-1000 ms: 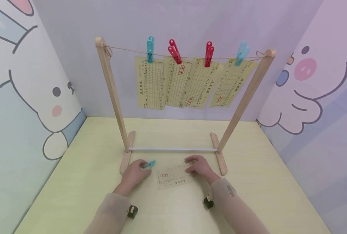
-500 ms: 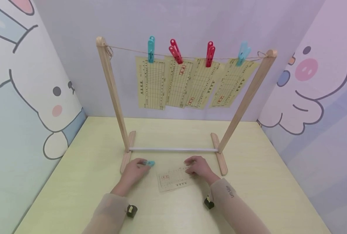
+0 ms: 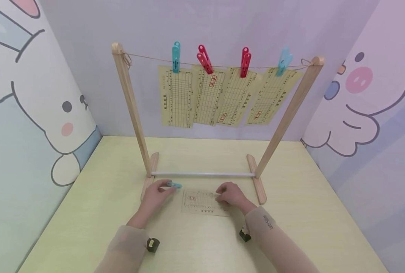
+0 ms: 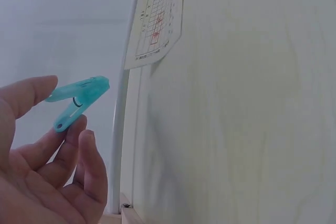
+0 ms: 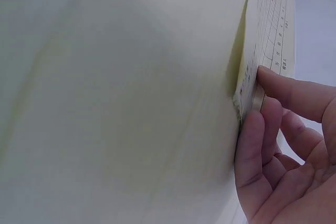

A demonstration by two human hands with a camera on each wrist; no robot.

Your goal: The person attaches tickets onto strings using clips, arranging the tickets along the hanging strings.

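My left hand (image 3: 154,195) pinches a light blue clothespin (image 4: 81,98) by its two handles, thumb on one and fingertips under the other. The clothespin's nose points right, toward a printed paper slip (image 3: 200,201). That slip is pale yellow with a ruled grid and a small red stamp box. Its right end is pinched between thumb and fingers of my right hand (image 3: 232,196). In the right wrist view the slip (image 5: 252,51) is lifted off the tabletop along its near edge. Clothespin and slip are apart.
A wooden stand (image 3: 134,113) holds a string between its posts. Several similar slips hang there from blue clothespins (image 3: 176,58) and red clothespins (image 3: 245,62). A white rod (image 3: 202,174) joins the stand's feet. Cartoon-printed walls surround the table (image 3: 202,246).
The slip's near edge has risen and it now lies straighter, parallel to the rod. My left hand has moved slightly away from me with the clothespin, which has turned. The right hand keeps its hold.
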